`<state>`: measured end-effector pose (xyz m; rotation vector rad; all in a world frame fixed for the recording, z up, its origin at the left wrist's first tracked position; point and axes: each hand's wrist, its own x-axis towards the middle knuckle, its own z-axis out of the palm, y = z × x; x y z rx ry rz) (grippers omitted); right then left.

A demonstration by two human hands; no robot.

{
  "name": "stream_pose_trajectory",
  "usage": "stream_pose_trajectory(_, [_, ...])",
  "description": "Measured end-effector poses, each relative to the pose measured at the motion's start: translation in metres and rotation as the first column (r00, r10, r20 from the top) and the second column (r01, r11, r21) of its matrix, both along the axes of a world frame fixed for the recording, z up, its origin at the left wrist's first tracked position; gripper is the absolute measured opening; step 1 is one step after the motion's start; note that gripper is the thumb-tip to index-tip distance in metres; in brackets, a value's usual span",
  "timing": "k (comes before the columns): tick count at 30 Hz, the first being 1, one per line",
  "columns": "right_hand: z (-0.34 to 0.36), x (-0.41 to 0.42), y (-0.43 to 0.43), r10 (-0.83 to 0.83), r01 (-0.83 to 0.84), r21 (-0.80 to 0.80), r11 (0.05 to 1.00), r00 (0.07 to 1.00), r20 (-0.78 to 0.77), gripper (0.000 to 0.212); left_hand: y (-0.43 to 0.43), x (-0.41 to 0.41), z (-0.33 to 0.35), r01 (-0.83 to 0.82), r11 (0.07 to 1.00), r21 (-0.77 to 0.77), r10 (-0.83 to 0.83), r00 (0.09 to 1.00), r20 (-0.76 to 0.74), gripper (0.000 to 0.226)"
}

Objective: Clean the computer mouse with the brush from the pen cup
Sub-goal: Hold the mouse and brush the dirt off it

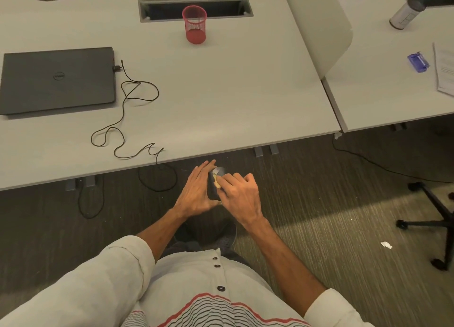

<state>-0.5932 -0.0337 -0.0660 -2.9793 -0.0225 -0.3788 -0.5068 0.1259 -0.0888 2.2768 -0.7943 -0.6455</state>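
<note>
Computer mouse (pixel 212 189), dark and smooth, sat gripped in my left hand (pixel 197 191) beyond the surface (pixel 221 93) edge, over carpet (pixel 319 199); my right hand (pixel 239 195) pinched the blurred brush (pixel 217 180).

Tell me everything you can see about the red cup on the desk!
The pen cup is a round cup of red wire mesh with a solid-looking rim and base, slightly wider at the top. It stands upright on the grey desk, right in front of the long cable slot. Nothing sticks out of its top, and only the desk touches it.
</note>
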Motion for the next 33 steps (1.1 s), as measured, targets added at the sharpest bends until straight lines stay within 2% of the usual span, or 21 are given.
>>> stream_pose_trajectory(5, [-0.005, -0.003, 0.0, 0.145, -0.14, 0.121, 0.983, 0.989, -0.039, 0.022, 0.004, 0.001, -0.001, 0.008, 1.0, 0.016, -0.007, 1.0, -0.015, 0.117])
stream_pose_trajectory(10, [-0.006, -0.012, -0.008, 0.069, -0.072, 0.239, 0.968, 0.997, 0.018, 0.024, 0.007, 0.001, -0.002, -0.001, 1.0, 0.031, 0.002, 1.0, -0.018, 0.119])
stream_pose_trajectory(13, [-0.003, -0.01, -0.011, -0.037, 0.03, 0.222, 0.975, 0.999, 0.032, 0.024, 0.005, 0.0, -0.002, -0.001, 1.0, 0.03, 0.002, 1.0, -0.022, 0.125])
stream_pose_trajectory(15, [-0.001, -0.006, -0.013, -0.046, 0.046, 0.194, 0.98, 0.999, -0.004, 0.025, 0.004, -0.001, -0.002, 0.005, 0.999, 0.032, -0.005, 1.0, -0.024, 0.126])
stream_pose_trajectory(21, [0.001, -0.005, -0.02, 0.122, -0.1, 0.196, 0.975, 0.987, -0.102, 0.028, 0.002, 0.001, -0.001, 0.006, 0.999, 0.044, -0.006, 1.0, -0.005, 0.123])
stream_pose_trajectory(27, [0.008, -0.011, -0.034, 0.234, -0.177, 0.251, 0.952, 0.946, -0.222, 0.025, -0.001, 0.004, 0.0, -0.011, 0.999, 0.052, 0.011, 1.0, -0.004, 0.123])
stream_pose_trajectory(30, [0.012, -0.009, -0.037, 0.224, -0.167, 0.287, 0.943, 0.958, -0.18, 0.023, -0.003, 0.006, 0.001, 0.003, 0.998, 0.066, -0.004, 1.0, 0.004, 0.124])
stream_pose_trajectory(33, [0.017, -0.003, -0.038, 0.157, -0.127, 0.247, 0.961, 0.982, -0.103, 0.029, -0.003, 0.008, 0.001, 0.02, 0.996, 0.084, -0.02, 1.0, 0.0, 0.125])
